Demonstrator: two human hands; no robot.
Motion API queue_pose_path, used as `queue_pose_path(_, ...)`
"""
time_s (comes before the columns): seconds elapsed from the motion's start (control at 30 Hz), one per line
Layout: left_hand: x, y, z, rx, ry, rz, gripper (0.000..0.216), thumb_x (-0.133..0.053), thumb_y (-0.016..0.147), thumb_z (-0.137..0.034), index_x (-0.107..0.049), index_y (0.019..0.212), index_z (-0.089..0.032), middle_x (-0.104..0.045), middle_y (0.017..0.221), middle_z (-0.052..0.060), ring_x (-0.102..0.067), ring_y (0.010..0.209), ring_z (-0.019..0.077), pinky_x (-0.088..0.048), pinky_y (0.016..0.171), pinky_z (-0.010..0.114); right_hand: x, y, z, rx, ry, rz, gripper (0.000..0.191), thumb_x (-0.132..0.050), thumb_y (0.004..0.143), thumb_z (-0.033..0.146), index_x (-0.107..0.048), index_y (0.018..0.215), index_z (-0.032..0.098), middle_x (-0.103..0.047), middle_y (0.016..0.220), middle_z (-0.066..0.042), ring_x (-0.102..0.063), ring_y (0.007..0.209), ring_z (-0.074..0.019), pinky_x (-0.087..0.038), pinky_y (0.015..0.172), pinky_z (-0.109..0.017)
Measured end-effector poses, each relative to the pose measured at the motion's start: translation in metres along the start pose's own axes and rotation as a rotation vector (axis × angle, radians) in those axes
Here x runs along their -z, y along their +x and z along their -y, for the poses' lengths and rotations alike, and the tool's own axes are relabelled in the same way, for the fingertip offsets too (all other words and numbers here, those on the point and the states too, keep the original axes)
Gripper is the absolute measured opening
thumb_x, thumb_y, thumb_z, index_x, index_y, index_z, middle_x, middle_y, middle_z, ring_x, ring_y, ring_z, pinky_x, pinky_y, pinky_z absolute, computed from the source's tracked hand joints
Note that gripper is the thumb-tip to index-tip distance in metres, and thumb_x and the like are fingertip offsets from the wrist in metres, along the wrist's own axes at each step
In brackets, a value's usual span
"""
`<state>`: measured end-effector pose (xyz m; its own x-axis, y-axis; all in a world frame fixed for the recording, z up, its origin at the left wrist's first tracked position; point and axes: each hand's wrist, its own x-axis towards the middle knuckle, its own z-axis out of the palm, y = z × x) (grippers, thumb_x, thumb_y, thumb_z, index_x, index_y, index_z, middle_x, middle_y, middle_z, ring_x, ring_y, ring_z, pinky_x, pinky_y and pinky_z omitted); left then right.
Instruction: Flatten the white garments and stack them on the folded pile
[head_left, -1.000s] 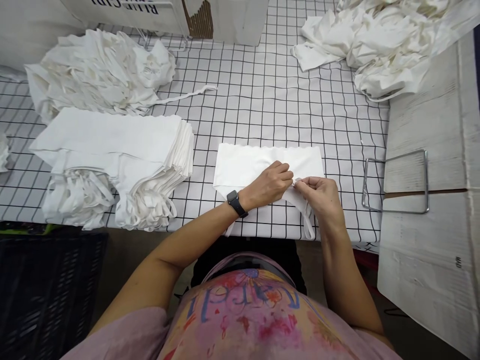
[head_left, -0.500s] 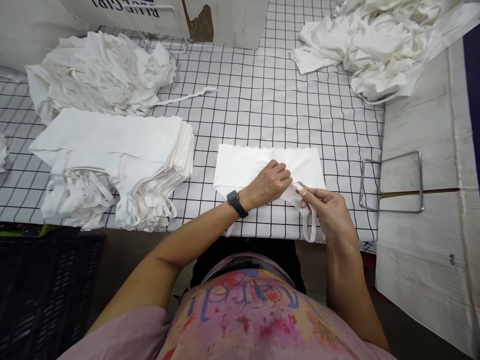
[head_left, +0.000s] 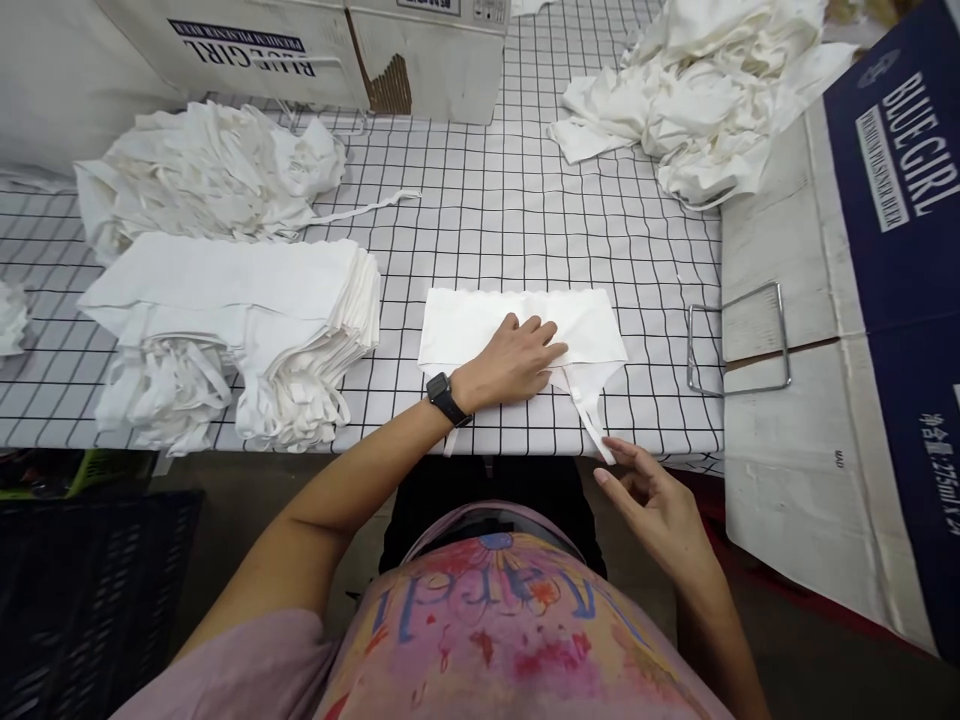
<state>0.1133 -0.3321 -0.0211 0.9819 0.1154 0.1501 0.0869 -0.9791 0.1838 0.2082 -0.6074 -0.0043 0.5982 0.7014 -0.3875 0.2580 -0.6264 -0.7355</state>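
The left hand (head_left: 517, 358) lies flat, fingers spread, on the folded white fabric garment (head_left: 480, 325) (long axis crosswise on the gridded surface (head_left: 525, 200)), whose thin white strap (head_left: 592, 420) trails toward the nearer, open, empty right hand (head_left: 660, 505).

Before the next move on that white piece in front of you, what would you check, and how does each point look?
1. Left hand flat on the white garment, pinning it: ok.
2. Garment spread smooth on the checked table: ok.
3. Strap lying straight toward the table edge: ok.
4. Right hand gripping the strap: not ok, fingers open, just off its end.
5. Folded stack on the left squared up: ok.
6. Far side of the garment free of creases: cannot tell.
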Motion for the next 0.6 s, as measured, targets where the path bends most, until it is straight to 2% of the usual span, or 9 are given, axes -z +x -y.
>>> queue_pose_path(0.07, 0.004, -0.008, -0.004, 0.016, 0.002, 0.012, 0.038, -0.063, 0.096, -0.027, -0.061, 0.133, -0.018, -0.065, 0.128, 0.013, -0.059, 0.11, 0.0284, -0.044, 0.089, 0.043, -0.001, -0.007, -0.004, 0.031, -0.049, -0.055, 0.051, -0.068, 0.091, 0.054, -0.069, 0.131, 0.022, -0.066, 0.069, 0.0, -0.057, 0.058, -0.0177, -0.046, 0.058, -0.032)
queue_pose_path(0.13, 0.001, -0.015, -0.01, 0.011, -0.013, 0.018, 0.043, -0.058, 0.101, -0.035, -0.055, 0.141, -0.019, -0.06, 0.143, 0.015, -0.057, 0.124, 0.0308, -0.043, 0.101, 0.05, -0.002, -0.01, -0.008, 0.049, -0.048, -0.055, 0.05, -0.067, 0.091, 0.054, -0.07, 0.129, 0.021, -0.062, 0.064, 0.001, -0.057, 0.056, -0.0177, -0.045, 0.056, -0.032)
queue_pose_path(0.23, -0.012, -0.021, -0.021, 0.015, -0.047, 0.026, 0.053, -0.048, 0.105, -0.051, -0.05, 0.148, -0.021, -0.049, 0.159, 0.013, -0.044, 0.146, 0.0339, -0.027, 0.119, 0.066, -0.006, -0.009, -0.012, 0.054, 0.0, -0.021, 0.053, -0.066, 0.092, 0.055, -0.068, 0.131, 0.02, -0.063, 0.063, 0.001, -0.057, 0.054, -0.0182, -0.046, 0.053, -0.032)
queue_pose_path(0.33, -0.025, -0.021, -0.031, 0.056, -0.054, -0.007, 0.059, -0.045, 0.105, -0.057, -0.046, 0.153, -0.023, -0.04, 0.165, 0.012, -0.032, 0.155, 0.0365, -0.011, 0.123, 0.076, -0.012, -0.011, -0.013, 0.091, -0.001, -0.117, 0.051, -0.065, 0.092, 0.054, -0.068, 0.129, 0.02, -0.067, 0.069, -0.001, -0.06, 0.055, -0.0192, -0.05, 0.055, -0.033)
queue_pose_path(0.43, -0.029, -0.019, -0.037, 0.051, -0.073, -0.025, 0.064, -0.041, 0.105, -0.06, -0.042, 0.157, -0.023, -0.036, 0.167, 0.01, -0.028, 0.158, 0.034, -0.001, 0.124, 0.077, -0.018, -0.021, -0.011, 0.208, -0.07, -0.322, 0.038, -0.064, 0.094, 0.049, -0.072, 0.119, 0.022, -0.074, 0.102, -0.01, -0.064, 0.062, -0.0187, -0.053, 0.059, -0.034)
queue_pose_path(0.5, -0.029, -0.02, -0.041, 0.057, -0.088, -0.009, 0.07, -0.038, 0.104, -0.063, -0.037, 0.159, -0.02, -0.035, 0.167, 0.01, -0.027, 0.159, 0.0307, 0.002, 0.126, 0.074, -0.023, -0.029, -0.009, 0.292, -0.103, -0.454, 0.029, -0.063, 0.095, 0.046, -0.074, 0.108, 0.021, -0.071, 0.113, -0.013, -0.064, 0.066, -0.0188, -0.054, 0.062, -0.034)
queue_pose_path(0.53, -0.028, -0.021, -0.043, 0.067, -0.089, -0.004, 0.071, -0.037, 0.104, -0.063, -0.035, 0.16, -0.019, -0.034, 0.168, 0.011, -0.027, 0.159, 0.0296, 0.002, 0.127, 0.073, -0.026, -0.032, -0.009, 0.32, -0.105, -0.465, 0.026, -0.062, 0.095, 0.044, -0.074, 0.102, 0.021, -0.071, 0.109, -0.012, -0.064, 0.067, -0.0193, -0.054, 0.064, -0.034)
queue_pose_path(0.6, -0.026, -0.025, -0.05, 0.08, -0.08, -0.015, 0.069, -0.036, 0.106, -0.06, -0.033, 0.161, -0.018, -0.031, 0.169, 0.011, -0.025, 0.16, 0.0278, -0.002, 0.129, 0.071, -0.036, -0.031, -0.012, 0.333, -0.078, -0.319, 0.024, -0.062, 0.096, 0.043, -0.073, 0.096, 0.022, -0.072, 0.095, -0.009, -0.065, 0.067, -0.02, -0.054, 0.065, -0.034)
